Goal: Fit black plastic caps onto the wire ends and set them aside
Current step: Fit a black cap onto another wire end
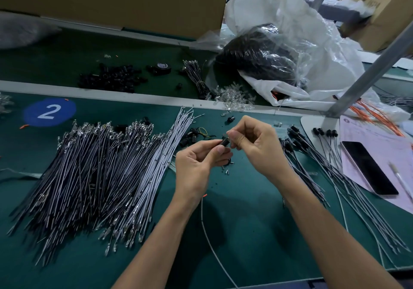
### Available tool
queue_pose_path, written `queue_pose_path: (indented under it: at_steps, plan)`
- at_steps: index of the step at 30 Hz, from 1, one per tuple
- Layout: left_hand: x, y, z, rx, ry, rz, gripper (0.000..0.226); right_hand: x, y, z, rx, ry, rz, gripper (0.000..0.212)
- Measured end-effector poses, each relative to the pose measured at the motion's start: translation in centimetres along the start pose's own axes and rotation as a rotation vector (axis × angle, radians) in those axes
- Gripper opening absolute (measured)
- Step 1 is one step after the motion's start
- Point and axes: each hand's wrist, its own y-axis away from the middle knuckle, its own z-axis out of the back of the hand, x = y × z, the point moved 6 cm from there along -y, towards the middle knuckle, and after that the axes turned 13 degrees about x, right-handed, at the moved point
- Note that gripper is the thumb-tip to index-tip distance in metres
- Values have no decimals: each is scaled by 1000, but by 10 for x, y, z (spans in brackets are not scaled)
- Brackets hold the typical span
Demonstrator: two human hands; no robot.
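Above the green mat (245, 210), my left hand (196, 163) and my right hand (254, 141) meet on one small black plastic cap (224, 142); both pinch it between thumb and fingers. A thin grey wire (207, 237) hangs from under my left hand toward the near edge. A large heap of uncapped grey wires (93, 177) with metal terminals lies to the left. Wires with black caps fitted (317, 161) lie fanned out to the right. A few loose black caps (190, 135) sit just beyond my hands.
A phone (368, 168) and a pen (400, 179) rest on pink paper at the right. Farther back are a pile of black caps (111, 78), a tape roll (162, 66), clear plastic parts (234, 98), a plastic bag (279, 60), a cardboard box (116, 0) and a metal post (368, 74).
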Motion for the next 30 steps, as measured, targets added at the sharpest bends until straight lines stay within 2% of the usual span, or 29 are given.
queue_pose_path:
  at_steps: [6, 11, 13, 17, 21, 27, 30]
  plan:
    - [0, 0, 1, -4, -89, -27, 17, -5, 4, -2, -30, -4, -24, 16]
    - [1, 0, 4, -9, -71, -28, 17, -1, 6, 4, -28, -75, -14, 9]
    - [0, 0, 5, -9, -38, -27, 16, 2, 6, 11, -23, -90, -8, 16]
    - [0, -1, 5, 8, -5, -29, 14, 13, 6, 14, 44, 53, 14, 28]
    - [-1, -1, 3, 31, -16, -31, 14, 23, 8, 14, 24, 227, 69, 22]
    - [1, 0, 4, 36, -63, -36, 15, 31, 7, 10, 69, 409, 112, 24]
    - [1, 0, 5, 30, -93, -44, 16, 33, 6, 8, 105, 421, 90, 20]
